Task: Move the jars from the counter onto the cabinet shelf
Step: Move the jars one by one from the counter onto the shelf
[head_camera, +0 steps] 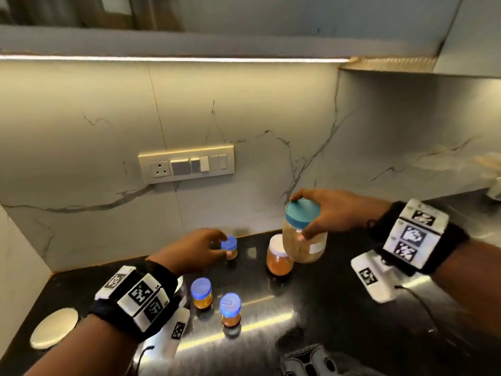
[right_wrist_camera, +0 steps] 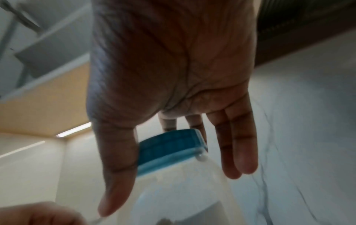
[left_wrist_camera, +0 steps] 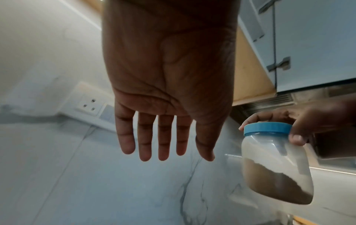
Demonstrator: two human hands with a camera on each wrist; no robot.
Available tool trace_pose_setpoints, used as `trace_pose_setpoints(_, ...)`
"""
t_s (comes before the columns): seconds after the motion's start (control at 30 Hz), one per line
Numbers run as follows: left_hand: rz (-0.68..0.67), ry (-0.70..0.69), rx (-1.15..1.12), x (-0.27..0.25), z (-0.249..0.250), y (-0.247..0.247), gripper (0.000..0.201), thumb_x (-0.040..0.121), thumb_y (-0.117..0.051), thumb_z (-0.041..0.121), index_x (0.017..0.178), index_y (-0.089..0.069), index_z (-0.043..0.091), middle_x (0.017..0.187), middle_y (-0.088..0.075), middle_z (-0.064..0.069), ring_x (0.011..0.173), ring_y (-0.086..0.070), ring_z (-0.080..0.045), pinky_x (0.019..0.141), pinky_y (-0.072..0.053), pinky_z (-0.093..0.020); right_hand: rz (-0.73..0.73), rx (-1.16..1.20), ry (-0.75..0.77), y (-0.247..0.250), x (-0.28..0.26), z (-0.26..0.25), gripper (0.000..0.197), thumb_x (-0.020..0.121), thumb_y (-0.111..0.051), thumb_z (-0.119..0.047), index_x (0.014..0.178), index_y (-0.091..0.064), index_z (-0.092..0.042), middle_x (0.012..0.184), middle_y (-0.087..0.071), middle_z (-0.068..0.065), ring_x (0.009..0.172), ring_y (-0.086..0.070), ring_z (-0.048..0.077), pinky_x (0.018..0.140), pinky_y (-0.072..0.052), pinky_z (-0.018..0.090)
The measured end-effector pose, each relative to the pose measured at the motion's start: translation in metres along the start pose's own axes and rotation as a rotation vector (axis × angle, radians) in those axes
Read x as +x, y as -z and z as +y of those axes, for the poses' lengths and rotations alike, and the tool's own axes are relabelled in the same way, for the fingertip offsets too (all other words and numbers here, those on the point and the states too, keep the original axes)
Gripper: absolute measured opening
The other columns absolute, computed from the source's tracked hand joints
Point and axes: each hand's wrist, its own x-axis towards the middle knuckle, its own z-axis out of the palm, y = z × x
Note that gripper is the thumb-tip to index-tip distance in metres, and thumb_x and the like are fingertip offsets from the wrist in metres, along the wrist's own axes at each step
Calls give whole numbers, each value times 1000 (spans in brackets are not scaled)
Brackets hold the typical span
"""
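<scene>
Right hand [head_camera: 328, 213] grips the big teal-lid jar [head_camera: 303, 234] by its cap, tilted, just above the white-lid jar [head_camera: 279, 257] on the desk [head_camera: 339, 308]. Left hand [head_camera: 195, 251], fingers straight, seems to reach a small blue-lid jar [head_camera: 230, 248] left of it. Lid-only grip could slip.

A pale marble-veined wall [head_camera: 244, 109] rises behind a glossy black table [head_camera: 311, 308] that catches streaks of reflected light. A cream switch plate [head_camera: 186, 164] with one socket sits on the wall. Above, a bright light strip [head_camera: 173, 58] runs under grey cabinets [head_camera: 217, 36], beside a ribbed vent [head_camera: 390, 62].
</scene>
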Motion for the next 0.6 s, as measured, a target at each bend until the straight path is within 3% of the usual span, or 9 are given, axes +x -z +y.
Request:
trace_pose_setpoints(0.13,106,-102,18,-8,28,41,45,86,-62,45,127,-53,30,128,-56,4,113,-54,-13,92,-41,-24,30,-107,49,76,-41,-18,79,61,-81,-52,130,-42,-46,121,-56,-11,101,-57,12,90,-47,32)
trace_pose_setpoints(0.27,249,-260,-22,-25,67,95,45,81,-64,47,122,-58,29,122,-59,8,108,-57,-10,92,-48,-27,103,-156,105,140,-83,-53,75,61,-78,-57,128,-43,-49,117,-55,-14,98,-57,10,85,-51,29)
trace_pose_setpoints(0.4,365,-385,0,-40,106,149,38,80,-65,48,114,-63,32,112,-62,14,101,-61,-7,84,-49,-23,207,-110,129,188,-105,-84,79,50,-74,-57,124,-47,-53,109,-57,-14,81,-64,18,69,-55,29)
trace_pose_setpoints(0.6,480,-458,82,-57,156,228,29,81,-65,46,108,-64,34,106,-65,13,95,-61,-3,79,-46,-16,313,-127,145,259,-95,-119,86,48,-74,-49,129,-47,-45,113,-60,-2,88,-66,30,72,-56,37)
